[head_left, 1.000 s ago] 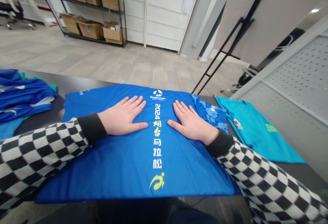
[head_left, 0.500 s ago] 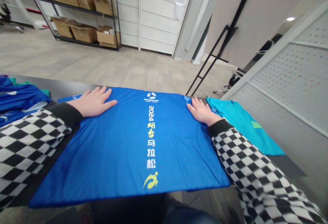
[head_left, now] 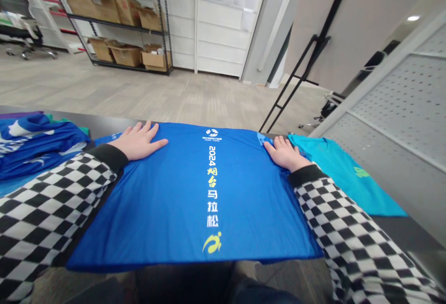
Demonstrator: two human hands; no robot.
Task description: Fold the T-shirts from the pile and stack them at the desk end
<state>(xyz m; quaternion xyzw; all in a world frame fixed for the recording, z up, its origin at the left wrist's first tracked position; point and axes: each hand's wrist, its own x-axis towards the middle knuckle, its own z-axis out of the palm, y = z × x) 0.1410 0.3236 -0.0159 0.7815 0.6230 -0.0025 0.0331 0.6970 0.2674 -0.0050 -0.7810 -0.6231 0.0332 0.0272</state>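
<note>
A blue T-shirt (head_left: 174, 192) lies spread flat in front of me, with white and yellow lettering down its middle and its near edge reaching the table's front. On its far left corner rests my left hand (head_left: 139, 140), palm down with the fingers spread. My right hand (head_left: 287, 152) lies flat on the far right corner, fingers stretched out, beside a small light-blue patch of the shirt. Neither hand grips the cloth. Light creases run across the right part of the fabric.
To the right lies a folded turquoise shirt (head_left: 343, 169) on the dark table (head_left: 400, 229). A heap of blue garments (head_left: 38, 139) sits at the left. A perforated grey panel (head_left: 400, 104) borders the right side. Beyond the table stand a shelf with cardboard boxes (head_left: 127, 53) and a black stand (head_left: 296, 79).
The view has shifted a little, so more of the garment heap and an office chair show at the left. Both hands stay flat on the T-shirt's far corners.
</note>
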